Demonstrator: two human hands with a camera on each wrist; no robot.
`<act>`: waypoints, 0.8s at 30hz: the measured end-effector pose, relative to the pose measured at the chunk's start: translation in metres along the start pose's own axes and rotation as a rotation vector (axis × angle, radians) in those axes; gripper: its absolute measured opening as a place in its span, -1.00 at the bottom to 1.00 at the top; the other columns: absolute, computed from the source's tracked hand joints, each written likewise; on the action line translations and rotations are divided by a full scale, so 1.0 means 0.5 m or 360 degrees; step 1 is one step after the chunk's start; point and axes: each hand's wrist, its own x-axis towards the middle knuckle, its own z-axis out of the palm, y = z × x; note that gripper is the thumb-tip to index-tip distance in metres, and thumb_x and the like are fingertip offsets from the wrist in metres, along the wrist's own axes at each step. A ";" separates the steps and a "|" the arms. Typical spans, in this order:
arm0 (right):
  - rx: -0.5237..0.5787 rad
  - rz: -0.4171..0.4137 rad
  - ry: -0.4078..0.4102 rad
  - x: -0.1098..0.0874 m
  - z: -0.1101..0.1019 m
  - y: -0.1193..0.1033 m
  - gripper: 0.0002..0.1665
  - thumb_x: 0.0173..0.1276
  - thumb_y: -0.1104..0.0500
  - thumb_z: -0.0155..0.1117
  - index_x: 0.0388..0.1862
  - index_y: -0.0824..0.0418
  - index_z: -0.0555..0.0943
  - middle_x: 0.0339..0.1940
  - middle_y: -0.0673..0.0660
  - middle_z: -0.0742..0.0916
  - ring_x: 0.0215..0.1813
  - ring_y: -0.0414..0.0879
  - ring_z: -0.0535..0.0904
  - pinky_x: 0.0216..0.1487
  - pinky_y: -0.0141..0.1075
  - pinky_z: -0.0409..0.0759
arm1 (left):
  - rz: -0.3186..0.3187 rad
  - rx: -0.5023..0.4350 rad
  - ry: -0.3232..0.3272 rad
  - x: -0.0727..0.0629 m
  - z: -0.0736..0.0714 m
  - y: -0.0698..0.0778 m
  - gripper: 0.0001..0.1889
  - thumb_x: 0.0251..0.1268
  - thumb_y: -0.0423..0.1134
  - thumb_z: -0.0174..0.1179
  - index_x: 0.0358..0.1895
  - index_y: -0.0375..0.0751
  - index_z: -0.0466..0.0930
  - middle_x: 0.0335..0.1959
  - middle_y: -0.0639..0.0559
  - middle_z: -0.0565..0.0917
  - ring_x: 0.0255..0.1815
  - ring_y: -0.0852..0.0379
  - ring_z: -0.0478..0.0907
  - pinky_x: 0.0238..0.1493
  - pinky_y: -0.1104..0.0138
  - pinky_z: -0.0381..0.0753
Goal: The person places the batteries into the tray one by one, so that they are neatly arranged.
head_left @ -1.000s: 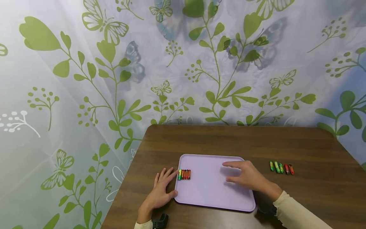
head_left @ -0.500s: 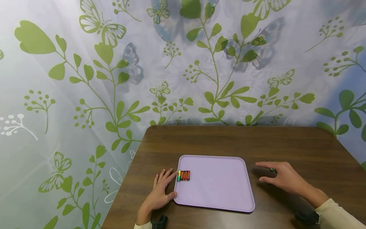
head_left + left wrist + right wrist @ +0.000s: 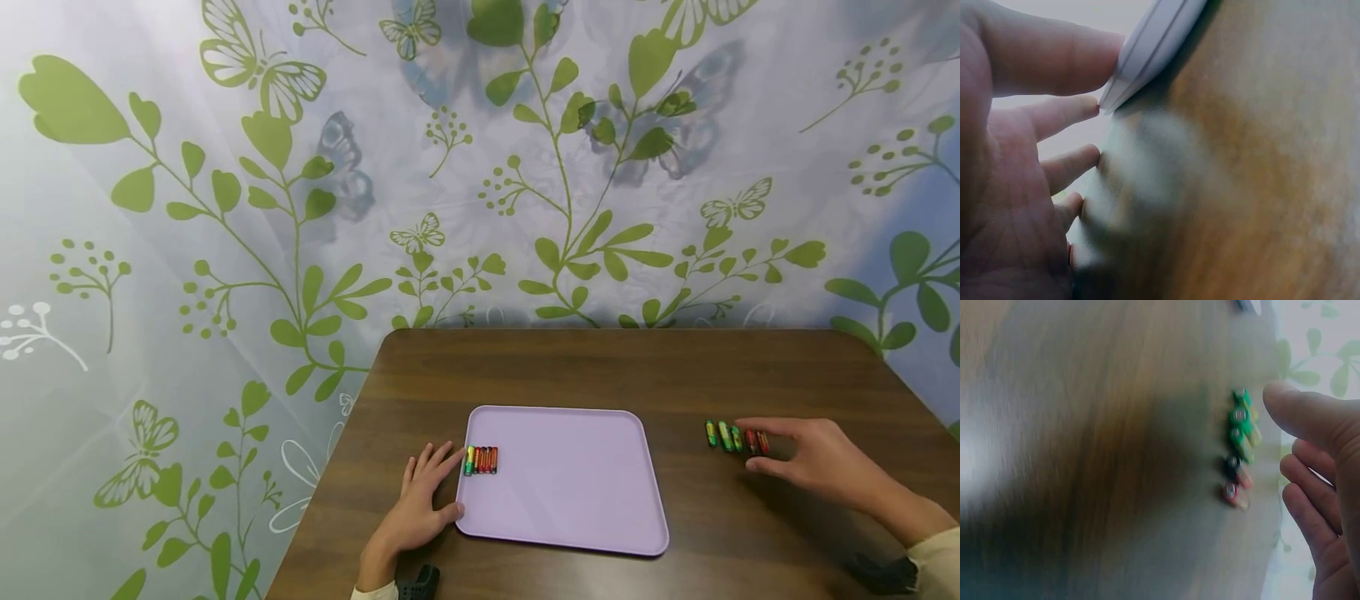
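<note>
My left hand (image 3: pixel 415 507) rests by the left edge of a lilac tray (image 3: pixel 566 483), its fingers spread and its thumb at the rim; the left wrist view shows the thumb against the tray's rim (image 3: pixel 1147 50). Inside the tray, at its left edge, a green-and-yellow battery (image 3: pixel 469 461) lies beside several red batteries (image 3: pixel 486 460) in a row. My right hand (image 3: pixel 840 467) hovers at a second row on the table, thumb and forefinger apart with nothing pinched. That row has three green batteries (image 3: pixel 723 437) and two red batteries (image 3: pixel 752 442), partly overlapped by the hand.
Both rows are on or beside the brown wooden table's (image 3: pixel 585 367) middle, with table surface between tray and right-hand row. A curtain (image 3: pixel 450 275) with green leaves and butterflies hangs behind the table's back edge. A dark band (image 3: pixel 420 583) is at the left wrist.
My right hand has moved right, from above the tray to the battery row on the table. The left hand has stayed at the tray's edge.
</note>
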 end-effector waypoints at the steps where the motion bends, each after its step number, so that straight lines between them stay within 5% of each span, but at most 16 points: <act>1: -0.0021 0.0001 -0.0002 -0.001 -0.002 0.005 -0.27 -0.07 -0.04 0.87 0.15 0.07 0.84 -0.09 0.11 0.92 -0.15 -0.03 0.86 -0.30 -0.18 0.75 | 0.0000 0.0000 0.0002 0.000 -0.001 0.001 -0.14 0.29 -0.27 0.37 0.71 -0.06 0.35 0.77 -0.31 0.22 0.83 -0.48 -0.16 0.68 -0.40 -0.43; 14: -0.0100 -0.0058 -0.0038 -0.012 0.020 0.075 -0.26 -0.11 0.07 0.88 0.12 0.17 0.82 -0.07 0.21 0.91 -0.25 -0.13 0.81 -0.34 -0.17 0.72 | -0.0007 0.0001 0.0007 -0.003 -0.005 0.004 -0.14 0.27 -0.26 0.40 0.70 -0.03 0.37 0.77 -0.31 0.21 0.82 -0.51 -0.17 0.66 -0.44 -0.44; 24: -0.0080 0.0019 -0.0028 -0.015 0.034 0.094 -0.31 -0.08 0.12 0.86 0.11 0.14 0.83 -0.08 0.23 0.91 -0.24 -0.28 0.74 -0.35 -0.21 0.69 | -0.0012 -0.0007 -0.0005 -0.001 -0.003 0.002 -0.14 0.28 -0.25 0.37 0.70 -0.04 0.35 0.77 -0.31 0.20 0.82 -0.50 -0.17 0.67 -0.43 -0.44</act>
